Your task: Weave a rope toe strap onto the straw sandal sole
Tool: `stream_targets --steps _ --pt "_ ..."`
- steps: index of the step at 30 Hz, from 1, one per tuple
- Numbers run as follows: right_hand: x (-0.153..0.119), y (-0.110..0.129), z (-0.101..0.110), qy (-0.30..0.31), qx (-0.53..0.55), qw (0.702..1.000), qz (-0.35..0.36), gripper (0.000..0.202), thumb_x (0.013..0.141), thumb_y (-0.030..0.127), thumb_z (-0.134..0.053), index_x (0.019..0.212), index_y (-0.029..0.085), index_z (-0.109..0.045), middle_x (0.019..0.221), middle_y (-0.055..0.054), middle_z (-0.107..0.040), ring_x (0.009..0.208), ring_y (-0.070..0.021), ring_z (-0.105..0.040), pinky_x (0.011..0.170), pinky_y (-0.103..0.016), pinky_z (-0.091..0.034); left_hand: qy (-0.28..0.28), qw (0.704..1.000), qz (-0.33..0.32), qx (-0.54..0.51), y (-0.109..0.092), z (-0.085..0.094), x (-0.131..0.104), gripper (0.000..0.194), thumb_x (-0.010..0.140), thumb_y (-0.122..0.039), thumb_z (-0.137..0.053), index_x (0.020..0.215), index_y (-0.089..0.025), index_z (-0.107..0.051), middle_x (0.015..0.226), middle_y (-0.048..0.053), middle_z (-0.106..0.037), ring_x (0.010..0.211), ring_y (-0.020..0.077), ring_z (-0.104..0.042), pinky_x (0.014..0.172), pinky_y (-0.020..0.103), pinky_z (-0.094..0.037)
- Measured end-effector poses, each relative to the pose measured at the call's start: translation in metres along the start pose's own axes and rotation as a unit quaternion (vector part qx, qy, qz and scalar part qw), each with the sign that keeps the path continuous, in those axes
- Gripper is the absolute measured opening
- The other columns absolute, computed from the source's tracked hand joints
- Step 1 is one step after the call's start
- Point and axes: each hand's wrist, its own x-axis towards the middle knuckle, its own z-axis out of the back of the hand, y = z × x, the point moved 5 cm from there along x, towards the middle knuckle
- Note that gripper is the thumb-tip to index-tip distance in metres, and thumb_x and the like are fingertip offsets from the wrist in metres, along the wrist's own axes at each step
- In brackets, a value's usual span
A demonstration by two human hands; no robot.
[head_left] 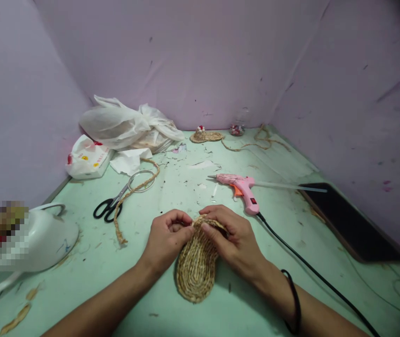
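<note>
A small sole-shaped piece of woven straw (198, 267) is held over the near middle of the table, its rounded end toward me. My left hand (171, 236) pinches its far left edge between thumb and fingers. On the far right side, my right hand (229, 236) grips it, thumb on top and fingers around the rim. Both hands are closed on the piece, and its far end is partly hidden by the fingers. Just beyond my right hand lies a pink hot glue gun (243, 187) with a clear glue stick in its back.
Black-handled scissors (110, 206), a metal ring (141, 181) and a braided straw cord (118, 220) lie left. A white plastic bag (126, 122) and tissue pack (89, 158) are behind. Another straw sole (207, 136) lies at the back. A black tablet-like slab (347, 224) is right.
</note>
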Motion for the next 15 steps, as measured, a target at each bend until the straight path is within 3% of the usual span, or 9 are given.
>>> stream_targets --steps 3,7,9,11,12,13,15 --pt "0.001 0.0 -0.002 0.007 0.016 1.0 -0.012 0.011 0.08 0.015 -0.052 0.081 0.02 -0.062 0.09 -0.006 -0.063 0.085 -0.0171 -0.058 0.076 -0.033 -0.045 0.008 1.0 -0.001 -0.002 0.001 -0.001 0.0 0.017 0.059 -0.019 -0.064 0.075 -0.014 -0.058 0.048 -0.007 -0.047 0.043 0.0062 -0.039 0.043 0.019 -0.031" --pt "0.006 -0.002 -0.007 0.043 0.017 0.998 -0.038 0.012 0.082 0.018 -0.049 0.081 0.021 -0.06 0.089 -0.005 -0.062 0.083 -0.0174 -0.058 0.076 -0.034 -0.045 0.028 0.999 -0.014 -0.005 0.0 -0.006 -0.002 0.017 0.059 -0.018 -0.063 0.076 -0.013 -0.063 0.064 0.0 -0.061 0.056 0.0108 -0.052 0.054 0.022 -0.041" --pt "0.002 -0.006 -0.002 0.031 -0.004 0.997 -0.071 0.01 0.079 0.023 -0.054 0.089 0.022 -0.058 0.096 -0.007 -0.061 0.088 -0.0205 -0.058 0.078 -0.037 -0.046 0.017 1.0 -0.011 -0.016 0.0 -0.005 -0.003 0.016 0.058 -0.019 -0.064 0.073 -0.013 -0.064 0.065 0.001 -0.063 0.059 0.0126 -0.055 0.058 0.023 -0.043" --pt "-0.017 -0.009 0.01 -0.001 -0.028 0.993 -0.111 0.035 0.072 0.029 -0.064 0.105 0.025 -0.053 0.112 -0.009 -0.055 0.105 -0.026 -0.052 0.086 -0.042 -0.043 -0.003 0.999 -0.002 -0.037 0.001 -0.003 -0.002 0.017 0.057 -0.019 -0.066 0.072 -0.013 -0.064 0.067 0.002 -0.065 0.062 0.0132 -0.057 0.06 0.023 -0.045" --pt "-0.032 -0.011 0.012 0.031 -0.022 0.99 -0.136 0.041 0.074 0.032 -0.063 0.112 0.03 -0.05 0.119 -0.007 -0.051 0.112 -0.0262 -0.047 0.088 -0.042 -0.042 -0.011 0.999 0.004 -0.047 0.001 -0.002 -0.001 0.018 0.056 -0.02 -0.067 0.072 -0.012 -0.065 0.066 0.002 -0.065 0.062 0.0131 -0.057 0.06 0.023 -0.045" --pt "-0.052 -0.012 0.011 0.101 -0.009 0.982 -0.16 0.039 0.077 0.035 -0.059 0.115 0.035 -0.049 0.124 -0.004 -0.049 0.116 -0.0246 -0.045 0.088 -0.04 -0.043 -0.018 0.998 0.009 -0.056 0.002 0.0 -0.001 0.018 0.056 -0.02 -0.068 0.072 -0.012 -0.065 0.065 0.002 -0.065 0.061 0.0126 -0.057 0.059 0.023 -0.045" --pt "-0.097 -0.014 0.014 0.154 -0.006 0.972 -0.18 0.03 0.079 0.039 -0.058 0.108 0.039 -0.054 0.117 -0.002 -0.053 0.109 -0.0221 -0.052 0.077 -0.035 -0.049 -0.029 0.997 0.015 -0.072 0.003 0.003 0.0 0.019 0.056 -0.02 -0.069 0.072 -0.012 -0.065 0.063 0.001 -0.065 0.059 0.0117 -0.056 0.058 0.022 -0.045"
